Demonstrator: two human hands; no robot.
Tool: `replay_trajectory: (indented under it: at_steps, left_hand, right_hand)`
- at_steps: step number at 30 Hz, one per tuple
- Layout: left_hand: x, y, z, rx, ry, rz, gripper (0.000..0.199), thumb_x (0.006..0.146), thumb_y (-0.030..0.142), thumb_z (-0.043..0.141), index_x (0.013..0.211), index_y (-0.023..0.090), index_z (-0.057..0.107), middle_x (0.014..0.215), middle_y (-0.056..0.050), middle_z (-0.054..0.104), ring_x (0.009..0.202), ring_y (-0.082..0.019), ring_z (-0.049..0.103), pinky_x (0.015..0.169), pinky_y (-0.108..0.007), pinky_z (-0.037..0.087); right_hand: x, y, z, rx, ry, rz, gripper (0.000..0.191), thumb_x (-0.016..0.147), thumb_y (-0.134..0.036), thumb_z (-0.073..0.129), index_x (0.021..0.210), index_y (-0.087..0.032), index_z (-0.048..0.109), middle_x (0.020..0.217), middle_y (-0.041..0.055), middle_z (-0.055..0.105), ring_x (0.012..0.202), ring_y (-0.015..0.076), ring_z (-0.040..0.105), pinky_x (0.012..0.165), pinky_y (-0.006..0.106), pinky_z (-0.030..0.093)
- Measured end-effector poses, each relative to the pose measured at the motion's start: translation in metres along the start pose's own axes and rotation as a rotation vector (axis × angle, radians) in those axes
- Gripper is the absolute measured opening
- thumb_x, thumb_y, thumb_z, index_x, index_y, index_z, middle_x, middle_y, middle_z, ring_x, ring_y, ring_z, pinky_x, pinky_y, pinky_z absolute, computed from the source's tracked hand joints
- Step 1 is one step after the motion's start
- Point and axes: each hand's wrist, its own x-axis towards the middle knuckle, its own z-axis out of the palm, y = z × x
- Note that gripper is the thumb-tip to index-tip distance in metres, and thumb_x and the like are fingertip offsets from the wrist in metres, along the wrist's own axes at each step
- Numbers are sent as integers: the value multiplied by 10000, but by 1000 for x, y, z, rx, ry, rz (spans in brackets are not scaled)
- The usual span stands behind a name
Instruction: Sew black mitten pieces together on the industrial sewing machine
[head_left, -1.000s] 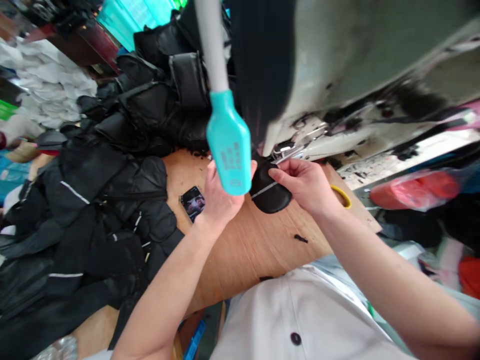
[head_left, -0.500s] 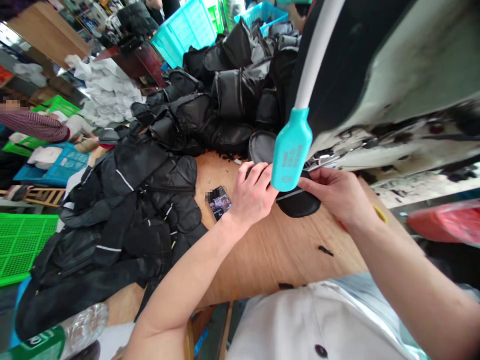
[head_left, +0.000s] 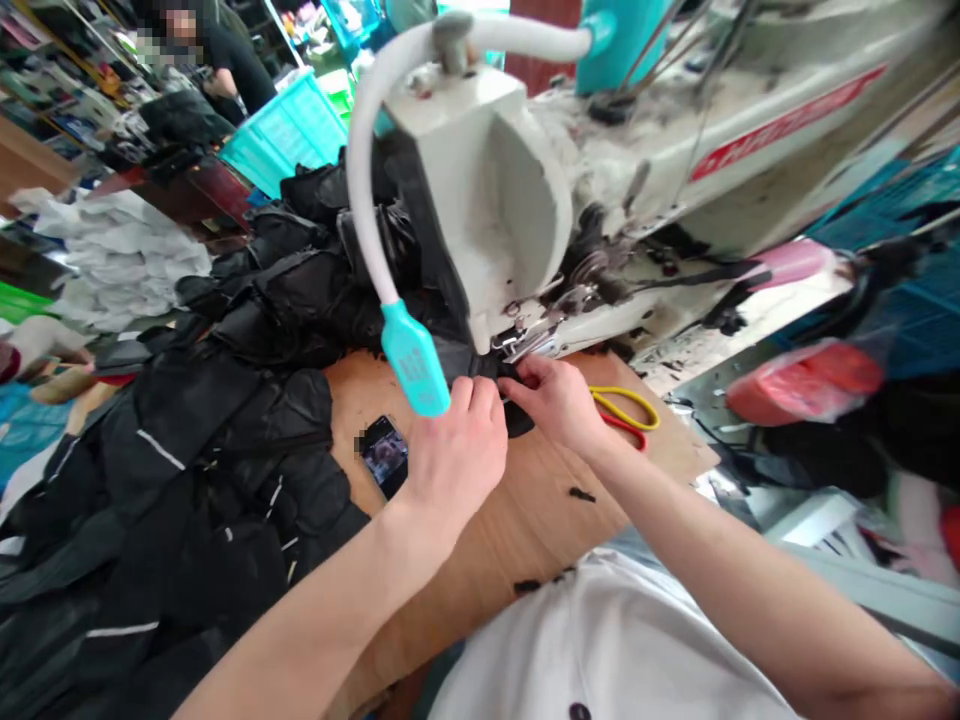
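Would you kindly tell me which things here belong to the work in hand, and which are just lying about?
Part of the work: left hand, right hand, black padded piece, sewing machine, pile of black pieces.

Lying about: phone, yellow-handled scissors, black scrap.

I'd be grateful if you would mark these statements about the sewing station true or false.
The right hand touches a black fabric piece beside the presser foot of the sewing machine. True.
The phone lies on the machine's bed. False: it lies on the wooden table.
A white gooseneck lamp with a teal head hangs close above the hands. True.
The pile of black padded pieces sits right of the hands in this view. False: it sits to their left.
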Motion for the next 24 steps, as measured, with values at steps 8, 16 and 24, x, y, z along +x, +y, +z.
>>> replay_trajectory:
  at_steps: [8, 16, 24]
  left_hand:
    - [14, 53, 10, -181, -54, -364, 330, 902, 85, 482, 1194, 67, 635, 961, -119, 620, 869, -275, 593, 690, -413, 479]
    - [30, 68, 13, -312, 7, -510, 272, 831, 42, 532, 1055, 109, 672, 940, -92, 612, 850, -239, 629, 668, -335, 532]
    - [32, 63, 25, -367, 113, -628, 279, 860, 141, 564, 1129, 145, 633, 1037, -114, 642, 948, -283, 615, 782, -417, 497]
  right_hand:
    - [-20, 8, -1, 423, -193, 40, 231, 835, -360, 631, 704, -186, 555, 660, -22, 508, 627, 129, 419, 565, 253, 336]
    - [-10, 18, -9, 597, -319, 78, 209, 779, -350, 692, 734, -178, 583, 696, -10, 548, 665, 142, 472, 597, 255, 397]
    - [-5, 20, -4, 622, -289, 30, 115, 735, -247, 648, 818, -169, 629, 735, -5, 598, 665, 131, 501, 613, 252, 420]
